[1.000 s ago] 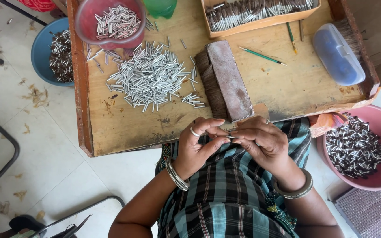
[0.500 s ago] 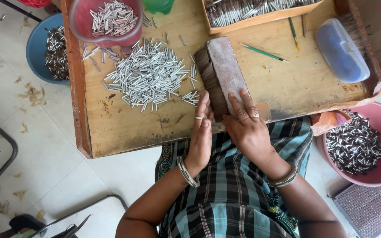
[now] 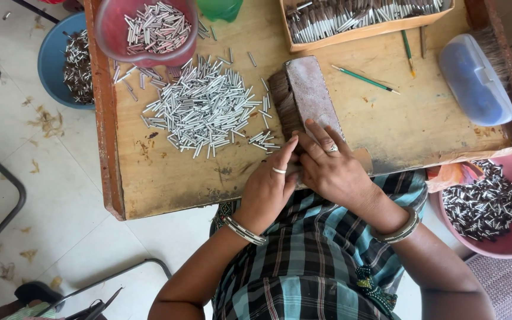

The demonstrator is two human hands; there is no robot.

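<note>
A long block with a flat pinkish top and a dark bundle of thin sticks packed along its left side lies on the wooden tray. My left hand presses against the near left side of the bundle, fingers together. My right hand lies flat on the block's near end, fingers spread on its top. A heap of small silver tubes is spread on the tray left of the block.
A pink bowl of silver tubes sits at the tray's far left, a blue bowl beside it on the floor. A cardboard box of sticks, green pencils, a blue-lidded case and a pink basin lie right.
Both hands moved from my lap, where they worked something small, forward onto the tray and now rest against the block and its bundle.
</note>
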